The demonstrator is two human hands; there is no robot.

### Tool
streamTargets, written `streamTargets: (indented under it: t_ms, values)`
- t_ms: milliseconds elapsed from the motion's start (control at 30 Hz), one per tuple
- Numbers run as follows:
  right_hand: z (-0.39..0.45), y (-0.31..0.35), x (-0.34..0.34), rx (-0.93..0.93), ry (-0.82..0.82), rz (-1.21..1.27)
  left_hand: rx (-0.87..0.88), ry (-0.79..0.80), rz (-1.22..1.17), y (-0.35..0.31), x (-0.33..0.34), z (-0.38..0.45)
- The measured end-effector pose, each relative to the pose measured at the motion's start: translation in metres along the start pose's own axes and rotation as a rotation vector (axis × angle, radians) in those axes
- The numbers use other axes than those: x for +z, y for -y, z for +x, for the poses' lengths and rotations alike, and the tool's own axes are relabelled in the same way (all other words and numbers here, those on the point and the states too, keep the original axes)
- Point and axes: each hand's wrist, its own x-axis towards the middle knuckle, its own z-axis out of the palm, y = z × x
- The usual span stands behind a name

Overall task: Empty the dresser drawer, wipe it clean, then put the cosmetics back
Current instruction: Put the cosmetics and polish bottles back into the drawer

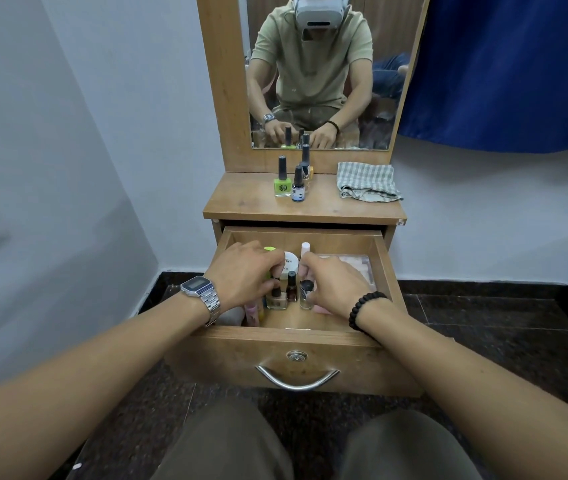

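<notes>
The wooden drawer (384,268) is pulled out, with several cosmetics standing inside. My left hand (241,273), wearing a metal watch, reaches in and curls its fingers round a green bottle (268,250) that it mostly hides. Fingers and thumb of my right hand (336,284), which has a black bead bracelet, close round the black cap of a clear bottle (306,296). Between the hands stand two small nail polish bottles (278,299), a white jar (291,261) and a white tube (305,248). A flat pink palette (358,263) lies at the right of the drawer.
On the dresser top (241,202) stand a green nail polish bottle (282,185) and a few dark-capped bottles (299,187). A folded checked cloth (367,181) lies to their right. A mirror (320,71) rises behind. The drawer's metal handle (297,381) faces my knees.
</notes>
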Motion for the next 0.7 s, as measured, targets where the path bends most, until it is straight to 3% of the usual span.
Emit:
streamTargets:
  t_ms: [100,300,500,700]
  values:
    - [0.001,-0.003,0.001,0.007,0.003,0.015,0.020,-0.012,-0.008,0.001,0.000,-0.001]
    - [0.000,-0.008,-0.005,-0.040,0.009,-0.007,0.012,-0.272,-0.171,0.008,-0.011,0.012]
    - [0.010,-0.001,-0.045,-0.119,-0.210,0.075,-0.218,-0.340,-0.358,0.028,-0.031,0.064]
    - [0.066,0.006,-0.092,-0.175,-0.366,-0.024,-0.290,-0.373,-0.341,0.048,-0.043,0.119]
